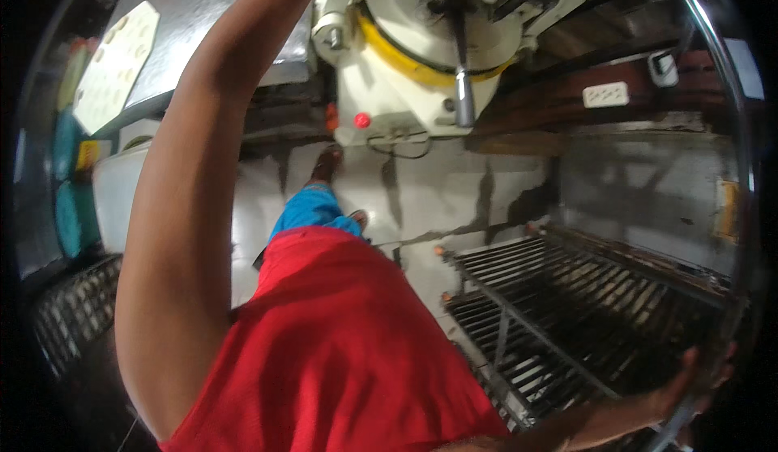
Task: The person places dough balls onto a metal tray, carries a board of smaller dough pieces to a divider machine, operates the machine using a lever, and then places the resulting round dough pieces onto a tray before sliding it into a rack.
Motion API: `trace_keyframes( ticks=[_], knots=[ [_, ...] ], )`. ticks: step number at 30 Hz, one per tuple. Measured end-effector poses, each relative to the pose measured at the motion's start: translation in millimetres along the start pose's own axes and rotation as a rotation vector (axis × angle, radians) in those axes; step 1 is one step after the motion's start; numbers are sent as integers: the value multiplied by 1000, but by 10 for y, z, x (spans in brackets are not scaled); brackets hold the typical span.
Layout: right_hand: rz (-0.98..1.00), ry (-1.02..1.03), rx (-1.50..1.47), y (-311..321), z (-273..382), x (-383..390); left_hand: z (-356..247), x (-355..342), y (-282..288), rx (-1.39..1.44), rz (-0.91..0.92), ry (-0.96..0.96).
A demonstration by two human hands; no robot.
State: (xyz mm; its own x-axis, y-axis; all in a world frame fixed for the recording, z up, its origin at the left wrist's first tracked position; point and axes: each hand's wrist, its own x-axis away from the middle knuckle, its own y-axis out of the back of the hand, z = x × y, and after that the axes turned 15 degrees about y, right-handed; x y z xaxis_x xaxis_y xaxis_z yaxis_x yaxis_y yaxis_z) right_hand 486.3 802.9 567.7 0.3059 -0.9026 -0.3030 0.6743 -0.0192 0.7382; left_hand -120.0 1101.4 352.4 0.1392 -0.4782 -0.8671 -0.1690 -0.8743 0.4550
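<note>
My left arm point(194, 152) reaches up and forward past the cream-coloured machine; its hand lies beyond the top edge of the view. At the lower right, my right hand point(698, 383) is closed round a shiny metal post point(713, 26) beside a dark slatted rack point(559, 314). The cream machine point(365, 79), which looks like a dough divider, has a round top, a yellow ring point(397, 53), a lever with a grey handle point(463, 99) and a red knob point(362, 119).
A metal table point(198, 22) at the left bears a pale plate point(121, 67) with several small round pieces. Below it stand a white bin point(121, 192) and a dark crate point(77, 314). Wall sockets point(606, 94) are at the right. The tiled floor point(429, 184) has dark stains.
</note>
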Motion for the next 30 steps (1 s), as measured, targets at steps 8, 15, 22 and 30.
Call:
trace_keyframes(
  ticks=[8, 15, 22, 30],
  knots=[
    [156, -218, 387, 422, 342, 760, -841, 363, 311, 221, -193, 134],
    [287, -335, 419, 143, 538, 546, -2287, 2086, -30, 708, 746, -305],
    [-272, -885, 432, 19, 343, 790, -2962, 2186, -929, 550, 507, -98],
    [60, -739, 328, -1539, -833, 1055, -2927, 2248, -1016, 602, 439, -10]
  ],
)
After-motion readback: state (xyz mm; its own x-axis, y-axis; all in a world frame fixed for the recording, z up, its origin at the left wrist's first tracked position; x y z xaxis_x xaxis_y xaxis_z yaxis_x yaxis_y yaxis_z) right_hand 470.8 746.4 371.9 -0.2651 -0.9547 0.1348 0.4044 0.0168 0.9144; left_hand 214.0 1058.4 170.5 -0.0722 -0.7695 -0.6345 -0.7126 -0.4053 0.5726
